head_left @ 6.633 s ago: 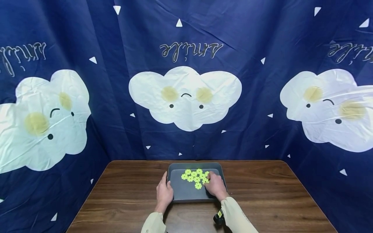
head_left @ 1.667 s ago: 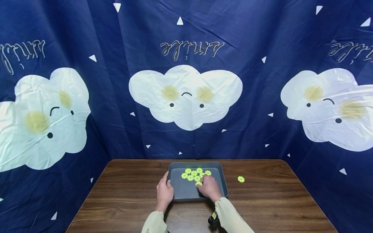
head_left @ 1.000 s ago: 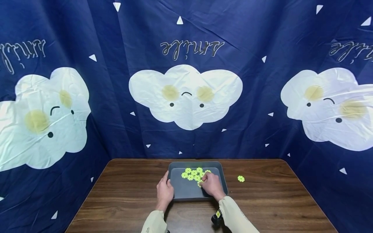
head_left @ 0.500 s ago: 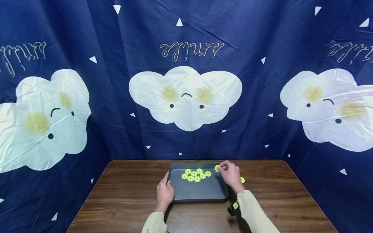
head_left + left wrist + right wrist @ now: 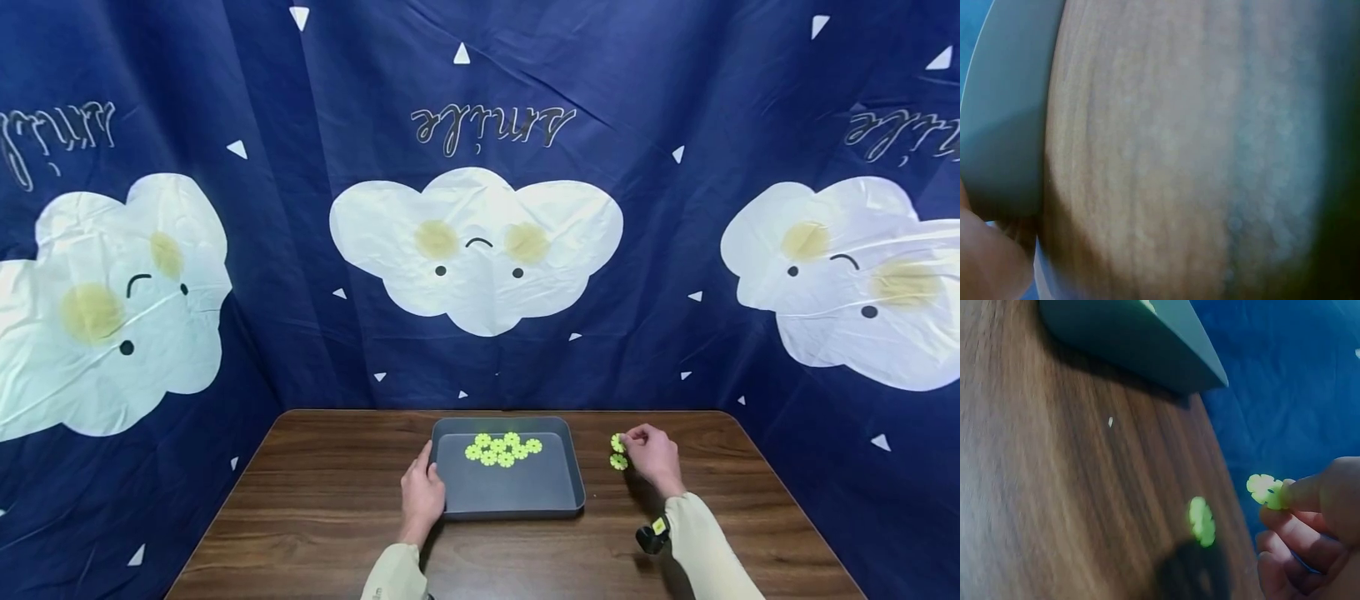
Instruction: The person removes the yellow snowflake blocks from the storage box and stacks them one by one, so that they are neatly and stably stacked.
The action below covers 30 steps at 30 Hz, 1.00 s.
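My right hand (image 5: 654,457) pinches a yellow-green flower-shaped notched disc (image 5: 1264,489) between thumb and fingertips, to the right of the tray. In the right wrist view this disc is clear of the table. Another disc of the same kind (image 5: 618,462) lies on the wood just nearer to me. At the left side of the grey rectangular tray (image 5: 517,493), my left hand (image 5: 422,496) holds the wall, thumb at the rim and fingers along the outside. Several matching discs (image 5: 498,450) lie grouped flat in the tray's far half.
The brown wooden table (image 5: 330,500) bears the tray near its far edge. A blue curtain (image 5: 480,367) with white clouds hangs behind and at both sides. A tiny pale speck (image 5: 1110,422) lies on the wood beside the tray. A black device (image 5: 652,537) sits at my right wrist.
My right hand first put one disc on the table right of the tray. It then took a second from the group and carried it right, beside the first. The left hand stayed at the tray.
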Tool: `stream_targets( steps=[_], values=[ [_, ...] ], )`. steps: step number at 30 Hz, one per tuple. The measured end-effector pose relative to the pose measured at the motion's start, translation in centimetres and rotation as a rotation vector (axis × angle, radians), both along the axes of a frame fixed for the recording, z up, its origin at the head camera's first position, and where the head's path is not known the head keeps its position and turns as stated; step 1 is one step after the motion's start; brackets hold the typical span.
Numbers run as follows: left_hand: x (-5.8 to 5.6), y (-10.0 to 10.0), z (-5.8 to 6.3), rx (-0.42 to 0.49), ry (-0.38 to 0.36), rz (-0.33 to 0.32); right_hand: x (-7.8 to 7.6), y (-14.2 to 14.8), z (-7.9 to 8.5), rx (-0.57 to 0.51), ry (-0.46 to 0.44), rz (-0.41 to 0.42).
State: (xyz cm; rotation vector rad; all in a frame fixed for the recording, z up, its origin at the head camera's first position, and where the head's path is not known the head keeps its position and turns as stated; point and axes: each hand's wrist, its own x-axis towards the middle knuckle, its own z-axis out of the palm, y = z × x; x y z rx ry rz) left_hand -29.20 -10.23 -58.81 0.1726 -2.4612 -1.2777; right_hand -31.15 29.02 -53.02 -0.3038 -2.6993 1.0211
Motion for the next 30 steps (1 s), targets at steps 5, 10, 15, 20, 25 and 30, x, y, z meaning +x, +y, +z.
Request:
stream_targets(
  steps=[5,10,15,20,25,30],
  values=[
    [0.0,0.0,-0.1,-0.004,-0.002,0.002,0.4,1.1,-1.2,-0.05,-0.06,-0.028],
    [0.2,0.1,0.1,-0.002,-0.01,0.005,0.5,1.2,-1.9,-0.066,-0.09,-0.034],
    [0.2,0.1,0.1,0.005,-0.003,0.008,0.3,0.9,-2.2,-0.093,-0.078,-0.043],
    [0.1,0.2,0.2,0.021,-0.004,0.001,0.3,0.8,-2.5,-0.112,-0.089,-0.058],
    [0.1,0.1,0.2,0.025,-0.01,0.001,0.3,0.5,-2.8,-0.109,-0.087,-0.066],
    [0.1,0.0,0.2,0.018,-0.009,0.004,0.2,0.4,-3.0,-0.098,-0.093,-0.071]
  ],
)
